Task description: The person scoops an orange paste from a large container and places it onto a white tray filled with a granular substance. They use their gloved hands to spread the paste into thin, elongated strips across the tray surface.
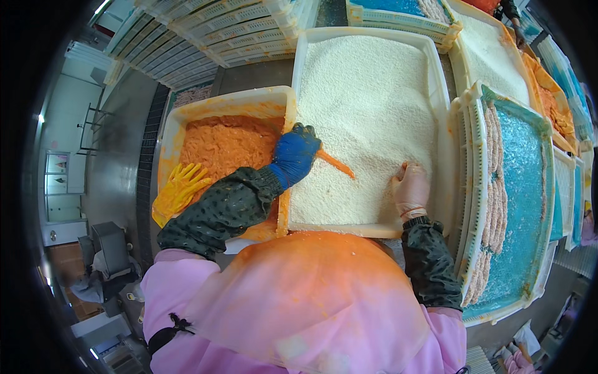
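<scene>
My left hand (296,152), in a blue glove, is over the shared edge of two tubs. An orange, batter-coated strip (337,163) sticks out of its fist, slanting down over pale crumbs (364,93). Left of it stands a plastic tub of orange, wet-looking strips or batter (229,140). My right hand (412,187), in a thin pale glove, is at the right part of the crumb tub (441,93). Its fingers are curled against the crumbs, and whether they hold anything is hidden.
A yellow rubber glove (182,191) hangs over the orange tub's left rim. To the right, a plastic crate (518,196) lined with blue film holds rows of crumbed strips (495,201). Crates (215,28) are stacked at the back left. Another person's hand (519,37) is at the far right.
</scene>
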A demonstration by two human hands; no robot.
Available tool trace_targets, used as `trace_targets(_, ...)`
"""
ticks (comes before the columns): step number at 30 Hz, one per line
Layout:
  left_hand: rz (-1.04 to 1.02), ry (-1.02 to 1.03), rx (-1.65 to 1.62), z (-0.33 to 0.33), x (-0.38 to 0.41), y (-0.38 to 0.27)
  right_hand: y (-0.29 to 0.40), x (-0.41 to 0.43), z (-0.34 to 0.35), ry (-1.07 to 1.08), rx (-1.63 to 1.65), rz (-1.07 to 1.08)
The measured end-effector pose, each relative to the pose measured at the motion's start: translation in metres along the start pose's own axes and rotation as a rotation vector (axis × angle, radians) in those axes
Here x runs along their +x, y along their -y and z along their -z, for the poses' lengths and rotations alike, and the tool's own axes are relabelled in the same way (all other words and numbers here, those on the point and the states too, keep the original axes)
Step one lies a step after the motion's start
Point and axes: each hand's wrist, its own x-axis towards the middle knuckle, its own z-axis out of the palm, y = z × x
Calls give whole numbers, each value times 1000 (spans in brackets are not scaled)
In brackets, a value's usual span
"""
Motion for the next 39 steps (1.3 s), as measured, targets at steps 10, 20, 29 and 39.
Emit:
trace_targets(10, 213, -317, -156, 55, -24, 23, -7, -4, 5, -20, 294, -117)
trace_targets(20, 510, -327, -57, -26, -159, 79, 78, -4, -22, 266, 315, 215)
trace_targets(29, 745, 108, -129, -32, -157, 52, 76, 3, -33, 380, 328, 229)
trace_targets(39, 722, 265, -232, -59, -161, 52, 98, 8, -8, 513, 130, 430)
